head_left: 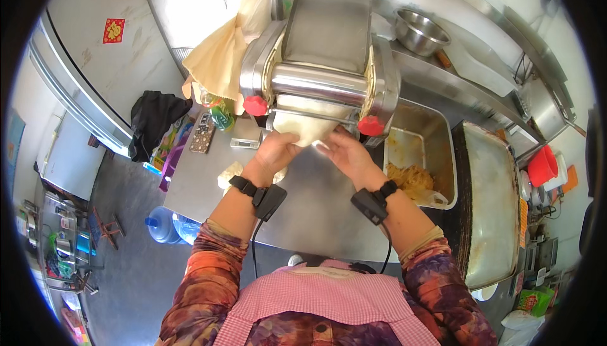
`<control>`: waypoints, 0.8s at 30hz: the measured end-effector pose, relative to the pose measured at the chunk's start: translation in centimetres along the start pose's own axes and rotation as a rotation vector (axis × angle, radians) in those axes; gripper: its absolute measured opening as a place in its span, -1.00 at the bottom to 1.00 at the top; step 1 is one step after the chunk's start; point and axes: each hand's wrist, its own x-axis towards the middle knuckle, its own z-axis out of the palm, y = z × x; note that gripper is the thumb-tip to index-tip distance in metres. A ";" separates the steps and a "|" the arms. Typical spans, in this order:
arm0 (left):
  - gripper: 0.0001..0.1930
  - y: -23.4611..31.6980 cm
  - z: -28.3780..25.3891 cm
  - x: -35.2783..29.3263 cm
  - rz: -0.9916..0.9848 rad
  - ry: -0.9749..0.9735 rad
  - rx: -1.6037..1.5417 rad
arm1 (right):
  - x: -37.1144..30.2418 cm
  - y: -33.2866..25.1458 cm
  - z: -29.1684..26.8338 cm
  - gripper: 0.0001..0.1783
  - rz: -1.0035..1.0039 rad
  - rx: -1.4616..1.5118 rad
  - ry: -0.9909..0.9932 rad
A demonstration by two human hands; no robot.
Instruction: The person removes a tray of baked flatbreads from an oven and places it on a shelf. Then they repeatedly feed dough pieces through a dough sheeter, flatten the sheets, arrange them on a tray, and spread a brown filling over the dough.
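Under the steel dough roller (322, 61), a pale dough sheet (306, 124) hangs from the rollers, between two red knobs (255, 105). Both hands meet at its lower edge: the left hand (275, 152) grips the sheet from the left, the right hand (344, 154) pinches it from the right, fingers closed on dough. Each wrist wears a black strapped device. Right of the steel table (316, 207) sits a tray (442, 150) holding dough scraps. A steel bowl (420, 31) stands behind the machine.
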 end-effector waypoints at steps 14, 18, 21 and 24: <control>-0.51 1.5 1.3 -10.0 -0.224 -0.122 0.181 | -6.8 -0.1 3.6 -0.45 0.087 0.049 0.007; -0.48 1.2 2.4 -12.0 -0.269 -0.164 0.213 | -9.6 -0.3 3.6 -0.39 0.107 0.043 -0.064; -0.47 0.7 2.8 -13.3 -0.296 -0.187 0.238 | -11.9 -0.5 3.8 -0.37 0.149 0.005 -0.048; -0.52 0.0 3.3 -14.5 -0.283 -0.280 0.379 | -14.3 -0.9 4.1 -0.38 0.159 -0.013 -0.042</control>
